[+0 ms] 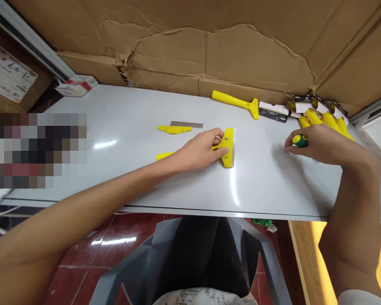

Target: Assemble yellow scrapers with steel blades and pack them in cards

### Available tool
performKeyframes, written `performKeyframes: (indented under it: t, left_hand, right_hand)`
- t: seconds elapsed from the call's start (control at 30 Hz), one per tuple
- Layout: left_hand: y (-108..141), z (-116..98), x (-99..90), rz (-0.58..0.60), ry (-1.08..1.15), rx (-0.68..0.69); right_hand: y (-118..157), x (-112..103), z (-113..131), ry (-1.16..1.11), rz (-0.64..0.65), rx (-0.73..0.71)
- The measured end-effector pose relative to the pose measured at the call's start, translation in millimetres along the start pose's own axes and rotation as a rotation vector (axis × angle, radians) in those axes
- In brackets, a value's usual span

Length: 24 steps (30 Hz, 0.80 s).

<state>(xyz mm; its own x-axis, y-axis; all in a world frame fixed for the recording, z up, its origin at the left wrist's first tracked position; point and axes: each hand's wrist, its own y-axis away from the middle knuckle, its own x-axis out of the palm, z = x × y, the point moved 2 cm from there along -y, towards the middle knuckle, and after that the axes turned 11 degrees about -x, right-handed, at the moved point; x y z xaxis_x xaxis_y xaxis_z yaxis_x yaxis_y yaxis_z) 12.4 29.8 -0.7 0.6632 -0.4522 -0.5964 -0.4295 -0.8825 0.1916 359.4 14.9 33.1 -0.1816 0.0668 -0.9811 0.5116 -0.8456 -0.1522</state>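
Near the table's middle, my left hand (pixel 205 150) is closed around the neck of a yellow scraper (pixel 229 148), whose head carries two screws and a metal blade along its right edge. Part of the scraper's handle shows left of the hand. Over the right side, my right hand (pixel 320 144) is closed on a green and yellow screwdriver handle (pixel 301 140), with thumb and forefinger brought together; anything tiny between them cannot be made out. Behind my left hand lie a loose yellow plate (pixel 174 129) and a grey blade (pixel 197 125).
Another yellow scraper (pixel 235 101) lies at the back beside a black and white box (pixel 273 112). Several yellow handles (pixel 328 120) and boxes are piled at the back right. A red and white box (pixel 77 85) sits at the back left. Cardboard (pixel 228 51) stands behind the table (pixel 130 110).
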Motion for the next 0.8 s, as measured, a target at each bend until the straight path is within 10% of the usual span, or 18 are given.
performKeyframes:
  t: [0.33,0.8]
  left_hand:
    - [4,5,5.1,0.13,0.171,-0.06]
    - [11,4,9.1,0.113,0.166,0.13]
  right_hand:
    - [-30,17,117,-0.083,-0.095,-0.386]
    - [-33,48,147,-0.065,-0.162,-0.451]
